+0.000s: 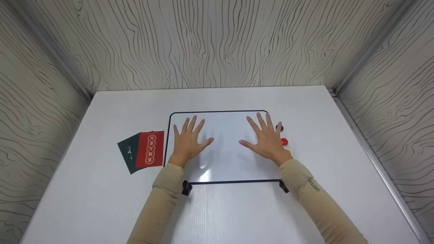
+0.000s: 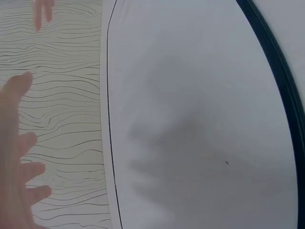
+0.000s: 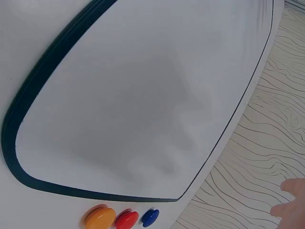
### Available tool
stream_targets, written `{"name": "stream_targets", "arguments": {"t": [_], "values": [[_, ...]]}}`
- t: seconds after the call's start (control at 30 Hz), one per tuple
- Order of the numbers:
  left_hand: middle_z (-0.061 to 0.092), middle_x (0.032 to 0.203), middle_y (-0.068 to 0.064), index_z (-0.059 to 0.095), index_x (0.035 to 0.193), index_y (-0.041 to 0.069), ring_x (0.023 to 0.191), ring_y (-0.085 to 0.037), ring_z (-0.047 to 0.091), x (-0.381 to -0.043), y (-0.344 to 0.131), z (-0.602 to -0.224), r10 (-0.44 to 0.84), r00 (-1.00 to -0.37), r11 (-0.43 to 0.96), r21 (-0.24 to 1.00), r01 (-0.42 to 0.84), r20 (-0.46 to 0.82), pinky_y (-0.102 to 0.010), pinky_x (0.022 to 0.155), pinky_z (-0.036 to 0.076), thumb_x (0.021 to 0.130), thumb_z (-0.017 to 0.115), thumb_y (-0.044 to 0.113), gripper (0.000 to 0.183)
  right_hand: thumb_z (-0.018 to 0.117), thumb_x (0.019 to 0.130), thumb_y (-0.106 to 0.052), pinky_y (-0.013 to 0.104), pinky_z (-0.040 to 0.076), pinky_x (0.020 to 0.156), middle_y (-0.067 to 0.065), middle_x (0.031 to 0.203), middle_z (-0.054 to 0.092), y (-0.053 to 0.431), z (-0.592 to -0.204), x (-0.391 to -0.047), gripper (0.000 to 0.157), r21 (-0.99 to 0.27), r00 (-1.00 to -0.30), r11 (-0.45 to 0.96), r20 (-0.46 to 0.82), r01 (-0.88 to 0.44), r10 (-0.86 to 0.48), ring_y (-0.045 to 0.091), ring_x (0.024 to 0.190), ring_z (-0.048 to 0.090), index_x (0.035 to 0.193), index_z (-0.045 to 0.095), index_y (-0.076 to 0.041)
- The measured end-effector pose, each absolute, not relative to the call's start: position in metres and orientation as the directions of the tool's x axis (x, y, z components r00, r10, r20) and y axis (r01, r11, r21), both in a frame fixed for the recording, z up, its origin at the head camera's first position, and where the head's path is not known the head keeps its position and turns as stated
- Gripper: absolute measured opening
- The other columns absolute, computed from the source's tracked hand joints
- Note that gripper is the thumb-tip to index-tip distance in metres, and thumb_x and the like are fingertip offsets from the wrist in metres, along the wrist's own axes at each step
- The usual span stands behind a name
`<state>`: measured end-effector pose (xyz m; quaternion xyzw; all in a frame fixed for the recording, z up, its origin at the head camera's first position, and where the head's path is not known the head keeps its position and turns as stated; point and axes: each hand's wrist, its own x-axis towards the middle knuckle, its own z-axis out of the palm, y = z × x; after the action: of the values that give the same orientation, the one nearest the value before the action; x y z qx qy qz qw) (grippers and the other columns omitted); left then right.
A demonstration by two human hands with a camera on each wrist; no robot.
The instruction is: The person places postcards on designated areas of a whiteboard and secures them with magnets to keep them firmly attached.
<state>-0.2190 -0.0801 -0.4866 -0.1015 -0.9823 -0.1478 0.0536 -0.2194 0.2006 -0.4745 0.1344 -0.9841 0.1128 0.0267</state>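
Note:
A whiteboard point(image 1: 225, 149) with a thin dark frame lies flat in the middle of the table. Over its left part my left hand point(image 1: 188, 142) hovers with the fingers spread, casting a shadow on the white surface. My right hand point(image 1: 269, 140) is held the same way above the right part, fingers apart and holding nothing. By the board's right edge sit round magnets: a red magnet point(image 1: 284, 142), a dark blue magnet point(image 3: 150, 218) partly behind my little finger in the head view, and an orange magnet point(image 3: 100, 218) visible in the right wrist view.
Left of the board, a red card point(image 1: 150, 149) with pale characters overlaps a dark green card point(image 1: 128, 154). Small black pieces point(image 1: 186, 188) stand at the board's near edge beside my wrists. Wood-patterned panels point(image 1: 210, 44) enclose the white table point(image 1: 234, 217) at the back and sides.

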Motion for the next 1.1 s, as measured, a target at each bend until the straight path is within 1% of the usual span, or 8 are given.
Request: {"name": "stream_targets", "arguments": {"t": [0.1,0.2,0.43,0.53,0.7,0.87,1.0,1.1], "values": [[0.034,0.158,-0.007,0.04,0.147,0.024,0.148,-0.032,0.03,-0.215,-0.084,-0.488,0.185,-0.973,0.933,0.288,0.218,0.136,-0.065,0.118,0.021,0.092,0.046,0.061,0.066,0.05,0.085,-0.067,0.074,0.005,0.115,0.012,0.164,0.015,0.202,-0.475,-0.216,0.085,-0.227,-0.958,0.93,0.065,-0.288,-0.28,0.041,0.152,0.008,0.154,0.02,-0.028],[0.041,0.154,-0.008,0.048,0.142,0.021,0.144,-0.032,0.036,-0.21,-0.087,-0.489,0.178,-0.971,0.928,0.302,0.22,0.159,-0.062,0.117,0.027,0.094,0.048,0.054,0.057,0.05,0.087,-0.065,0.071,0.007,0.117,0.012,0.164,0.015,0.205,-0.476,-0.212,0.083,-0.233,-0.953,0.924,0.044,-0.302,-0.3,0.04,0.152,0.009,0.154,0.02,-0.027],[0.05,0.146,-0.01,0.054,0.137,0.016,0.135,-0.032,0.049,-0.2,-0.093,-0.492,0.218,-0.953,0.891,0.356,0.282,0.209,-0.056,0.111,0.041,0.095,0.056,0.04,0.048,0.051,0.09,-0.059,0.067,0.011,0.12,0.012,0.162,0.022,0.212,-0.478,-0.206,0.079,-0.25,-0.942,0.909,0.042,-0.333,-0.333,0.036,0.151,0.017,0.153,0.025,-0.022],[0.054,0.143,-0.011,0.057,0.133,0.013,0.13,-0.032,0.054,-0.197,-0.095,-0.496,0.239,-0.941,0.868,0.382,0.317,0.24,-0.052,0.108,0.045,0.095,0.059,0.034,0.043,0.053,0.09,-0.056,0.065,0.01,0.121,0.012,0.162,0.023,0.214,-0.48,-0.203,0.077,-0.296,-0.937,0.892,0.039,-0.342,-0.347,0.035,0.151,0.018,0.153,0.027,-0.021],[0.058,0.138,-0.012,0.062,0.127,0.011,0.126,-0.031,0.058,-0.191,-0.099,-0.501,0.248,-0.933,0.843,0.417,0.34,0.26,-0.05,0.104,0.049,0.094,0.062,0.029,0.038,0.055,0.091,-0.052,0.06,0.014,0.123,0.011,0.161,0.026,0.219,-0.486,-0.196,0.073,-0.354,-0.925,0.862,0.02,-0.362,-0.38,0.034,0.15,0.021,0.151,0.031,-0.019],[0.063,0.131,-0.012,0.065,0.123,0.011,0.123,-0.03,0.06,-0.185,-0.104,-0.501,0.247,-0.946,0.816,0.482,0.319,0.209,-0.046,0.104,0.05,0.093,0.062,0.026,0.033,0.055,0.092,-0.051,0.059,0.019,0.122,0.009,0.161,0.027,0.223,-0.493,-0.188,0.07,-0.39,-0.919,0.851,-0.029,-0.351,-0.392,0.033,0.149,0.025,0.151,0.033,-0.021],[0.068,0.122,-0.012,0.067,0.118,0.01,0.116,-0.029,0.065,-0.183,-0.109,-0.503,0.237,-0.955,0.799,0.523,0.297,0.18,-0.043,0.1,0.053,0.093,0.063,0.022,0.028,0.055,0.094,-0.048,0.059,0.025,0.119,0.009,0.159,0.032,0.229,-0.498,-0.183,0.065,-0.404,-0.915,0.842,-0.027,-0.358,-0.402,0.034,0.148,0.029,0.149,0.036,-0.02],[0.069,0.121,-0.011,0.068,0.117,0.01,0.115,-0.028,0.065,-0.182,-0.112,-0.506,0.219,-0.966,0.793,0.552,0.259,0.138,-0.042,0.099,0.054,0.093,0.063,0.02,0.027,0.056,0.095,-0.043,0.057,0.029,0.119,0.01,0.157,0.036,0.234,-0.503,-0.179,0.061,-0.394,-0.911,0.841,-0.021,-0.37,-0.411,0.034,0.146,0.032,0.147,0.039,-0.018]]}}
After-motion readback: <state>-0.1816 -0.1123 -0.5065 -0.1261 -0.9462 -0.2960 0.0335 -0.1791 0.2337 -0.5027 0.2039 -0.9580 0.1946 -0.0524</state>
